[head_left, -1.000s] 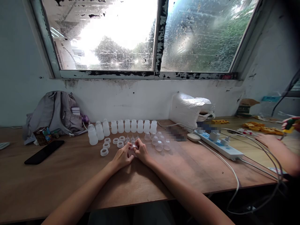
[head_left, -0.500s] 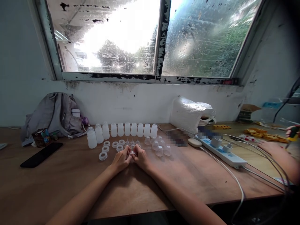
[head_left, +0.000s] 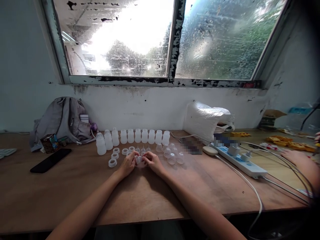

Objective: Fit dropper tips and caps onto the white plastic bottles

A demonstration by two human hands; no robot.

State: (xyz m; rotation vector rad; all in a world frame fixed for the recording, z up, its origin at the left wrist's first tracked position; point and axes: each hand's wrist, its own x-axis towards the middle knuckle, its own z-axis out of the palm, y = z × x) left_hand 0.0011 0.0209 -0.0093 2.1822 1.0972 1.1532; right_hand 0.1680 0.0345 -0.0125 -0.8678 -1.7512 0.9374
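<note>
My left hand (head_left: 128,164) is closed around a translucent screw ring (head_left: 138,160) of a baby bottle, its ribbed side turned toward me. The fingertips of my right hand (head_left: 153,162) pinch at the right side of that ring; whether a nipple sits in it is too small to tell. Just beyond my hands stand clear bottle nipples (head_left: 143,149). Several loose screw rings (head_left: 112,163) lie to the left, and clear dome caps (head_left: 171,159) stand to the right. Behind is a row of frosted bottles (head_left: 137,136), with capped bottles (head_left: 100,145) at its left end.
A black phone (head_left: 50,160), a small carton (head_left: 49,143) and a grey backpack (head_left: 61,121) are at the left. On the right lie a power strip (head_left: 240,162) with cables, a round white charger (head_left: 209,151) and a white bag (head_left: 205,120). Another person's hand (head_left: 292,156) rests farther right.
The screw ring has tipped onto its side in my left hand. My right fingers have loosened from around it and now pinch at its right side. The view has shifted slightly.
</note>
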